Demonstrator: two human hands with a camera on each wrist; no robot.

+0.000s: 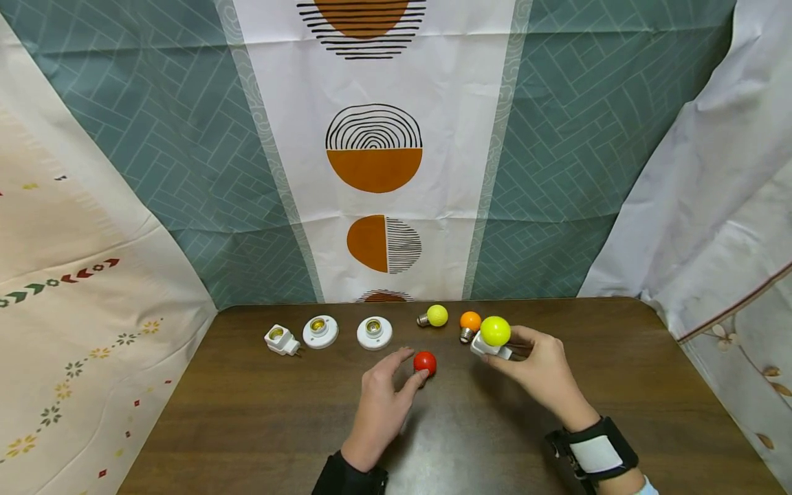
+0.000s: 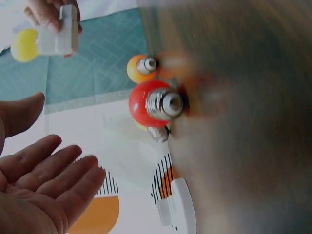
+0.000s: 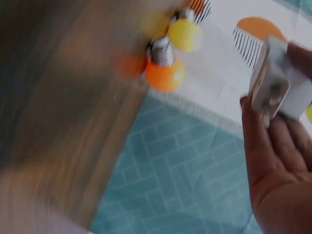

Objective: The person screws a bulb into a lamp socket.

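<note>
My right hand (image 1: 547, 368) grips a white plug-in lamp socket (image 3: 273, 80) between thumb and fingers, lifted over the table. A yellow-green bulb (image 1: 496, 331) sits in that socket, its round end up. Around the red bulb (image 1: 425, 362) my left hand (image 1: 380, 395) is spread, thumb and fingers apart. In the left wrist view the fingers (image 2: 73, 180) are straight with nothing between them, and the red bulb lies on the table with its metal screw base (image 2: 165, 104) toward that camera.
Behind lie an orange bulb (image 1: 470, 321) and a second yellow bulb (image 1: 438, 315). Two round white lamp holders (image 1: 374, 333) (image 1: 320, 332) and another plug-in socket (image 1: 281, 340) stand to the left. A patterned curtain (image 1: 383, 172) hangs at the brown table's (image 1: 247, 426) far edge.
</note>
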